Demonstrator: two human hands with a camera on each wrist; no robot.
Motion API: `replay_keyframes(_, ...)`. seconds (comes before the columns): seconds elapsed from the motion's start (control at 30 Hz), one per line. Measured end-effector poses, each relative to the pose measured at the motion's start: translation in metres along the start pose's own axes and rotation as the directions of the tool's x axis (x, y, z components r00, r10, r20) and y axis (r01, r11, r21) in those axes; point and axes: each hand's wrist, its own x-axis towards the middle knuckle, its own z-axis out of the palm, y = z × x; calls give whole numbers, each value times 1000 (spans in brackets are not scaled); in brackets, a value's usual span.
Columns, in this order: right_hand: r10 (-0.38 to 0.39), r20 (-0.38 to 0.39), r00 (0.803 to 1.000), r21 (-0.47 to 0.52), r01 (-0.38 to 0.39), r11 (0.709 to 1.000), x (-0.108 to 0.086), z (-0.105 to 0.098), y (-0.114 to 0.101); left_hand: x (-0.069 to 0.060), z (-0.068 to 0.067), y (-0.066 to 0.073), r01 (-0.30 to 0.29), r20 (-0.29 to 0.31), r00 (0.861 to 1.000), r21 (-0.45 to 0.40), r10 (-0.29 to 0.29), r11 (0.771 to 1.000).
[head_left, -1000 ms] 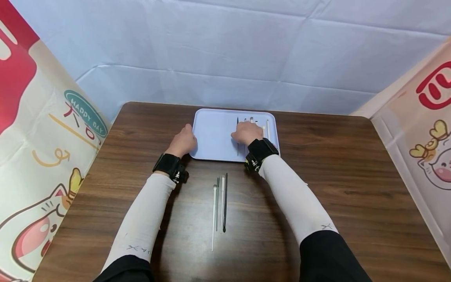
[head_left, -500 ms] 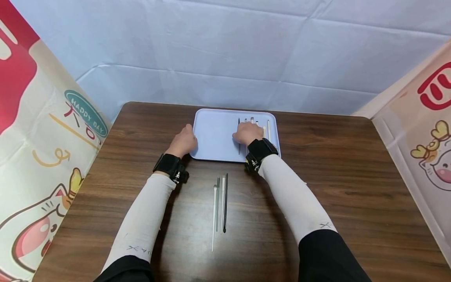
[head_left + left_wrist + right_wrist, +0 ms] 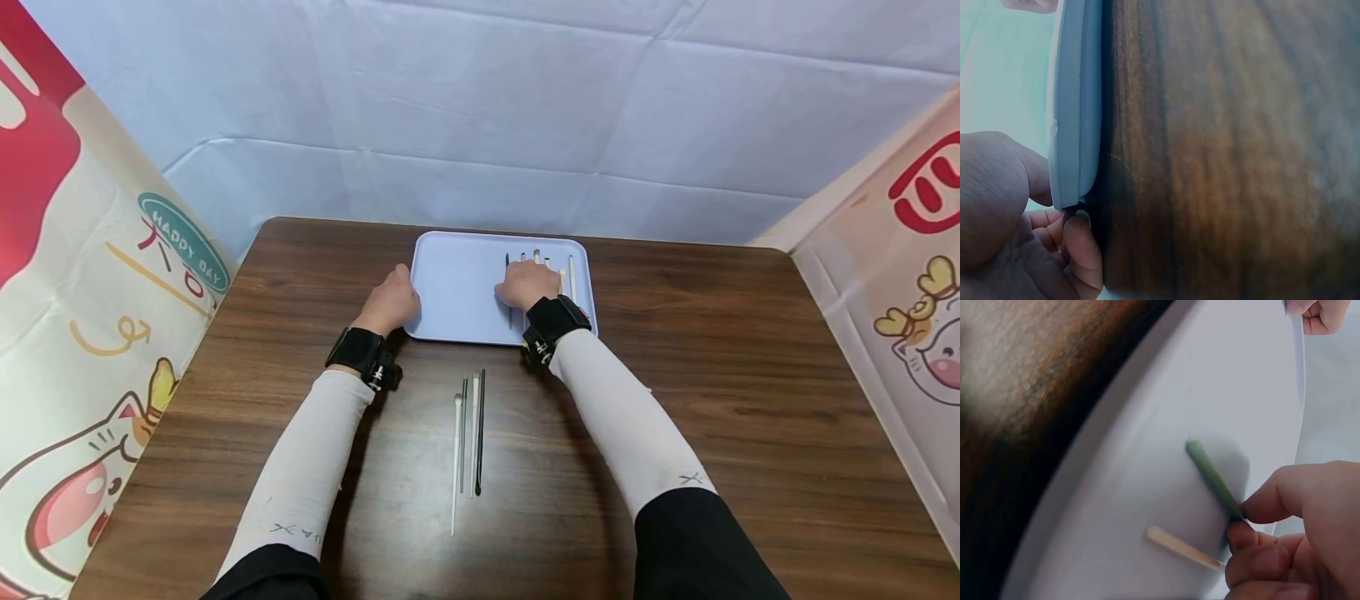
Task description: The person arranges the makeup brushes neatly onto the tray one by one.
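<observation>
White tray (image 3: 457, 287) with a few slim sticks on it lay at the twelve-o'clock end of the table, close to the far edge. Beyond it a pale blue cloth (image 3: 465, 100) spanned the whole of twelve o'clock, creased across its width. Next in size came the brown wooden table (image 3: 720, 375), flanked by two cartoon-printed cloths, one (image 3: 45, 358) at nine o'clock and the other (image 3: 862, 283) at three. White sleeves reached in from seven and five o'clock, each ending at a black wrist device. Of the hands, the left (image 3: 387, 300) gripped the tray at nine o'clock, thumb over the rim and the other fingers curled beneath or against it. The right hand (image 3: 527, 283) was over the tray toward two o'clock of its middle, pinching a green stick (image 3: 1210, 475) between thumb and forefinger, remaining fingers curled; whether the stick's free end touched the tray could not be told. A pale stick (image 3: 1175, 545) lay just beside it, and more tips showed past the hand from one to three o'clock. At six o'clock from the tray, on the bare wood, four slender sticks (image 3: 475, 433) lay nearly parallel, the leftmost pale and the rightmost black.
</observation>
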Motion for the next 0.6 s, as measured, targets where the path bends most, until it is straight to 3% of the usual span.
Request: replay_keyframes(0.6, -12, 29, 1000, 6, 12, 1000, 0, -3, 0, -3, -2, 1, -10, -1, 1000, -7, 10, 1000)
